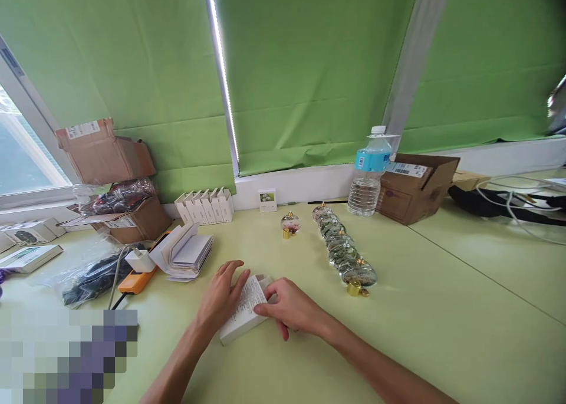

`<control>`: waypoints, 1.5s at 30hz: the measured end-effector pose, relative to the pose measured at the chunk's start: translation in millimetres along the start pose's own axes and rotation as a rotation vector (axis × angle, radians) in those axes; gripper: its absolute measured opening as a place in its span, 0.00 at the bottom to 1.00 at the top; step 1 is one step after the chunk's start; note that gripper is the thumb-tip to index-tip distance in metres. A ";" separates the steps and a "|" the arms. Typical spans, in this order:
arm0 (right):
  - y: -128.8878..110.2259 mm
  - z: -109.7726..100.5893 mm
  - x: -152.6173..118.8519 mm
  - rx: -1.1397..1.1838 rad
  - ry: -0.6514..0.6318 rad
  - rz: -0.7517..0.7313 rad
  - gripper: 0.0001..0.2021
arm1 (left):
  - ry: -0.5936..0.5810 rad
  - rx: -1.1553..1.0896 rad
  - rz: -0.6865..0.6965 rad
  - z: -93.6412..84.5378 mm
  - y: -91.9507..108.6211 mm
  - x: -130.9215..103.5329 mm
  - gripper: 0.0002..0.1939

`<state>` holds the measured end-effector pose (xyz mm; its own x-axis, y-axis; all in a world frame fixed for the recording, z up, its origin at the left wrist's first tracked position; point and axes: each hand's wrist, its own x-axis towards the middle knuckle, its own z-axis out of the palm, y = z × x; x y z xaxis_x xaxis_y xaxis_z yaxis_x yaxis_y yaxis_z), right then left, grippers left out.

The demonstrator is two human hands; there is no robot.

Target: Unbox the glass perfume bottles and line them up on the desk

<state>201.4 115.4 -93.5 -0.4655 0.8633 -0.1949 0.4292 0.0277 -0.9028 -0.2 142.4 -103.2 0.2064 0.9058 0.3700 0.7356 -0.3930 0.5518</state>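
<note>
Grips a printed white carton (242, 317) with the fingers of the right hand (289, 306), laying the thumb across the text face and bending the index finger near the upper right edge. Rests the left hand (222, 291) against the carton's left side with fingers loosely extended, not closed around it. Holds the carton low over the yellow-green surface (398, 333), just in front of the body, pointing its long axis toward 1 o'clock.

Taking the carton as the dial's centre, faces a row of narrow white cartons (206, 208) at 11 o'clock and a stack of folded papers (192, 255) at 10, near an orange power strip (135, 281). Has a small picture card (267, 200) past 12, a single clear round ornament (290, 222) at 1, and an overlapping line of similar ornaments (340, 245) at 2. Beyond these, sees a water bottle (365, 183) touching or near a cardboard box (398, 197).
</note>
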 end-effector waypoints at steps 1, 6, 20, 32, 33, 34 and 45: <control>-1.9 -0.9 0.8 0.041 0.020 0.006 0.10 | 0.000 -0.031 -0.020 -0.4 1.7 0.1 0.18; -13.3 -18.1 -0.8 0.008 0.345 -0.228 0.13 | -0.026 -0.187 -0.058 -10.0 12.1 2.2 0.21; -3.2 -10.3 0.5 -0.402 0.423 -0.319 0.16 | 0.182 -0.311 -0.365 11.4 -15.8 8.3 0.22; 5.9 1.4 3.6 -0.493 0.389 -0.365 0.14 | 0.176 -0.507 -0.535 36.8 -38.1 99.8 0.16; 6.1 1.1 4.2 -0.488 0.393 -0.365 0.14 | 0.189 -0.527 -0.558 40.1 -39.1 113.2 0.15; 6.6 0.4 4.9 -0.484 0.399 -0.362 0.14 | 0.206 -0.551 -0.579 43.3 -39.9 126.8 0.15; 9.2 -16.7 6.7 -0.498 0.455 -0.336 0.13 | 0.341 -0.765 -0.549 83.1 -55.6 178.5 0.19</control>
<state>215.1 129.9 -96.7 -0.3136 0.8882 0.3359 0.6700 0.4576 -0.5846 49.4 339.1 -130.0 -0.3215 0.9457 0.0481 0.0359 -0.0385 0.9986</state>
